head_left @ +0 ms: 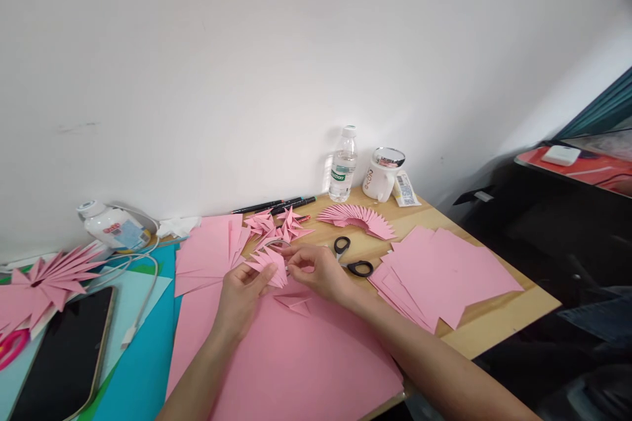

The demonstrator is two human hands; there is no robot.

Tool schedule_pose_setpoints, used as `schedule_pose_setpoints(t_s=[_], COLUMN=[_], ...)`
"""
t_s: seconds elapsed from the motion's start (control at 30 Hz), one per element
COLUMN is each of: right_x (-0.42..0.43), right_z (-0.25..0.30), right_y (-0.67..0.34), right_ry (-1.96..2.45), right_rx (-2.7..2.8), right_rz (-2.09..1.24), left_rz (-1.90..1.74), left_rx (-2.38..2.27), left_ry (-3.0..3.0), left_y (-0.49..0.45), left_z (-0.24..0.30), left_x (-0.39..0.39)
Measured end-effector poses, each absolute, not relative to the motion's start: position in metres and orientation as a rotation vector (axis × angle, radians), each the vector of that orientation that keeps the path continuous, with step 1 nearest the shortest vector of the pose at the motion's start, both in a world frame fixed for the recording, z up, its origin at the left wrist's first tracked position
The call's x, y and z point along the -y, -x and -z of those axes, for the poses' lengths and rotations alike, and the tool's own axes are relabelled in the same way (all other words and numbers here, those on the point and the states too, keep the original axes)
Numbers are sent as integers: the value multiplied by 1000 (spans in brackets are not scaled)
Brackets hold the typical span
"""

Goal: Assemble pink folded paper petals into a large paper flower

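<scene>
My left hand (243,296) pinches a small pleated pink paper fan (269,263) between thumb and fingers, its points facing up and left. At the fan's right edge, the fingers of my right hand (318,271) are bent together; what lies between their tips is partly hidden. Just behind the fan, the rim of a clear ring (277,243) shows. A single folded pink paper piece (295,304) lies below my hands on large pink sheets (306,362). Black-handled scissors (359,268) rest open to the right of my right hand.
Spiky pink paper stars (284,225) and a curved pleated strip (356,218) lie behind. Pink paper squares (444,273) are at right. A water bottle (344,168) and white mug (380,174) stand by the wall. A phone (64,355) and cable (143,302) lie left.
</scene>
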State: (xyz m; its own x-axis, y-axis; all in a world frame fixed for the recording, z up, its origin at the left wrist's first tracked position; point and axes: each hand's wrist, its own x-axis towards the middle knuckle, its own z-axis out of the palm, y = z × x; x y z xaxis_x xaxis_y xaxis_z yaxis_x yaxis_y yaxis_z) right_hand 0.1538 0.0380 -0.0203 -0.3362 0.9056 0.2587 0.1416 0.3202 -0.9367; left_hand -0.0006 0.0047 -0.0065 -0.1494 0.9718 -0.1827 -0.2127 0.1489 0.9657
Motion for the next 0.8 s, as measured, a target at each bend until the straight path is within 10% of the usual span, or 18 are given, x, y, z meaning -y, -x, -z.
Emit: schedule_pose_setpoints(t_s=[0.8], right_x=[-37], right_z=[18], right_y=[-152], right_ry=[955], right_rx=[1604], right_rz=[-1165], left_rz=[-1357], left_rx=[-1039], left_ry=[-710], left_y=[2], left_z=[0], left_x=[-6])
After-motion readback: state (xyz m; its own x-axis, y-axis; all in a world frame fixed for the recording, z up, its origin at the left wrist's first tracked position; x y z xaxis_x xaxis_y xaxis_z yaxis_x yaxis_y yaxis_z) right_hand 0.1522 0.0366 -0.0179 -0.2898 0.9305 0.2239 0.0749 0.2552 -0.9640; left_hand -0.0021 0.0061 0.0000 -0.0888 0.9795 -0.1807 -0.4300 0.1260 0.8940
